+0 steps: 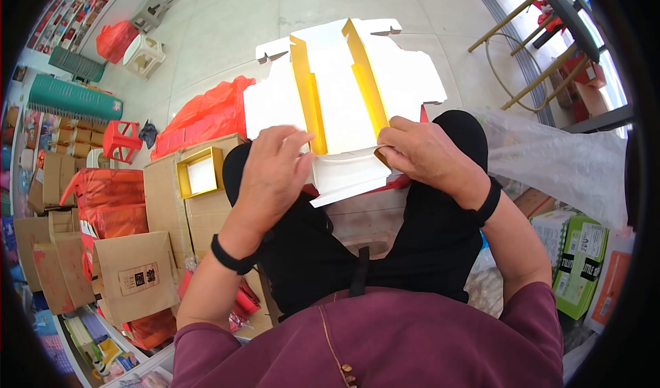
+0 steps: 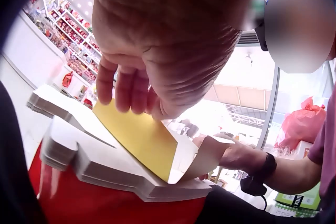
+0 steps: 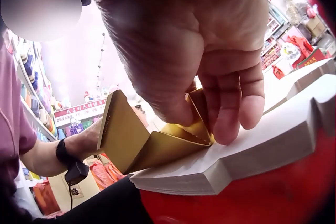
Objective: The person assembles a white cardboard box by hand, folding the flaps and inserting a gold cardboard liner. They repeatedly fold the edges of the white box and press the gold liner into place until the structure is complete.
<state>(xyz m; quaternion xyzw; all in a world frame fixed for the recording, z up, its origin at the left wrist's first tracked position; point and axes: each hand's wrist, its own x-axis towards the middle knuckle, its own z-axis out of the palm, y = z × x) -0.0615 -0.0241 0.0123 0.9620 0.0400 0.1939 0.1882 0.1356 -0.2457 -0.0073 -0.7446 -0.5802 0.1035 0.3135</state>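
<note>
A partly folded cardboard box blank (image 1: 338, 106), white inside and gold outside, lies on a stack of flat white die-cut sheets (image 1: 412, 79) between the person's knees. Its two long gold walls (image 1: 300, 79) stand up, and the white end flap (image 1: 350, 182) points at the person. The right hand (image 1: 430, 151) pinches the near right corner, with the gold card (image 3: 184, 129) between thumb and fingers in the right wrist view. Over the near left corner is the left hand (image 1: 275, 164), its loosely extended fingers right at the gold wall (image 2: 142, 137) in the left wrist view.
A folded gold box (image 1: 184, 180) with a white inside sits on a cardboard carton (image 1: 161, 202) at the left. Red plastic wrap (image 1: 206, 116) lies beyond it. Cartons and shelves line the left; clear plastic sheeting (image 1: 557, 164) and green packages (image 1: 581, 268) are at the right.
</note>
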